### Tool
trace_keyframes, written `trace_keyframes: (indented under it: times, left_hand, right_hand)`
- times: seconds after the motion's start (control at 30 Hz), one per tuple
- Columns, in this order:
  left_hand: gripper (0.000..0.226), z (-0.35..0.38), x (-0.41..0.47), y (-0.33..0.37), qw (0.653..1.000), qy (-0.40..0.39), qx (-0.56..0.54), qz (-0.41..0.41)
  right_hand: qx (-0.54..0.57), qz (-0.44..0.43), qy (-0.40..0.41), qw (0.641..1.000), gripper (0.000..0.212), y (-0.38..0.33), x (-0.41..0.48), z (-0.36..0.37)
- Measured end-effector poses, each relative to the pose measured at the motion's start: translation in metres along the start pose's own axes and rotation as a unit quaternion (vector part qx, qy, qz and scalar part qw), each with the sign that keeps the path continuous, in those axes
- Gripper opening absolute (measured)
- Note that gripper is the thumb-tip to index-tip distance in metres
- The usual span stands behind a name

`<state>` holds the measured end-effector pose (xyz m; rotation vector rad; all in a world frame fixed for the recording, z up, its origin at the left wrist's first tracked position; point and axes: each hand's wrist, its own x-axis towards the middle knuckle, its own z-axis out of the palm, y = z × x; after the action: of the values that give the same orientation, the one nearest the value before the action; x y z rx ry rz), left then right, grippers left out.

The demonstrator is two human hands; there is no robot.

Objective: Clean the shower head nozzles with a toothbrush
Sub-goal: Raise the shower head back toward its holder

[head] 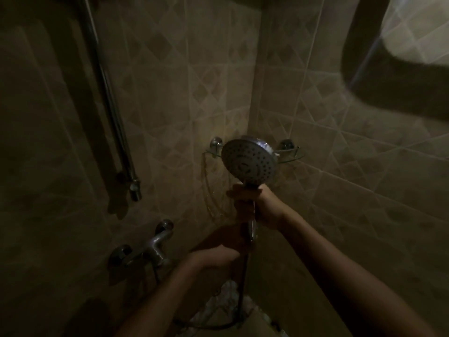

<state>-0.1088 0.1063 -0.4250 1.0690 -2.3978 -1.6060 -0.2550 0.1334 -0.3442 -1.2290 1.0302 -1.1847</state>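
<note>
A round chrome shower head (pixel 250 161) is held upright in the dim shower corner, its nozzle face turned toward me and slightly left. My right hand (pixel 257 205) is closed around its handle just below the head. My left hand (pixel 218 257) is lower, curled by the bottom of the handle where the dark hose (pixel 243 288) hangs down; whether it grips the hose is hard to tell in the dark. No toothbrush is visible.
A chrome riser rail (pixel 109 110) runs down the left wall. The mixer tap (pixel 150 249) sits on the wall at lower left. A glass corner shelf (pixel 291 154) is behind the shower head. Tiled walls close in on both sides.
</note>
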Motion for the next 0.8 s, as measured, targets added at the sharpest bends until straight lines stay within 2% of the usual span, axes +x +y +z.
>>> trace_keyframes:
  times: [0.07, 0.13, 0.17, 0.2, 0.3, 0.43, 0.53, 0.6, 0.7, 0.8]
  left_hand:
    - [0.046, -0.011, -0.016, 0.026, 0.997, 0.038, 0.034, 0.060]
    - [0.038, -0.026, -0.019, 0.038, 0.988, 0.110, 0.047, 0.094]
    - [0.033, -0.033, -0.024, 0.040, 0.979, 0.132, 0.101, 0.118]
    - [0.030, -0.039, -0.021, 0.040, 0.974, 0.159, 0.111, 0.115]
    - [0.017, -0.065, -0.019, 0.065, 0.950, 0.248, 0.088, 0.171]
    - [0.019, -0.099, -0.016, 0.093, 0.928, 0.320, 0.055, 0.184]
    - [0.024, -0.123, -0.018, 0.115, 0.923, 0.340, 0.006, 0.181]
    - [0.023, -0.139, -0.019, 0.128, 0.915, 0.365, 0.020, 0.170]
    - [0.026, -0.164, -0.028, 0.153, 0.899, 0.406, 0.040, 0.161]
    - [0.036, -0.187, -0.038, 0.178, 0.879, 0.446, 0.046, 0.162]
  right_hand:
    - [0.026, -0.013, -0.044, 0.999, 0.036, -0.022, 0.006, 0.003]
    - [0.027, -0.038, -0.053, 0.998, 0.040, -0.044, 0.013, 0.008]
    - [0.014, -0.053, -0.044, 0.998, 0.037, -0.054, 0.016, 0.011]
    - [-0.013, -0.073, -0.028, 0.997, 0.032, -0.066, 0.020, 0.014]
    - [-0.130, -0.133, 0.028, 0.982, 0.028, -0.100, 0.032, 0.022]
    - [-0.219, -0.152, 0.025, 0.963, 0.020, -0.140, 0.045, 0.020]
    - [-0.249, -0.156, 0.046, 0.955, 0.035, -0.166, 0.054, 0.020]
    - [-0.284, -0.183, 0.054, 0.940, 0.035, -0.184, 0.058, 0.023]
    - [-0.333, -0.237, 0.067, 0.910, 0.048, -0.214, 0.065, 0.029]
    - [-0.376, -0.300, 0.067, 0.874, 0.052, -0.247, 0.077, 0.035]
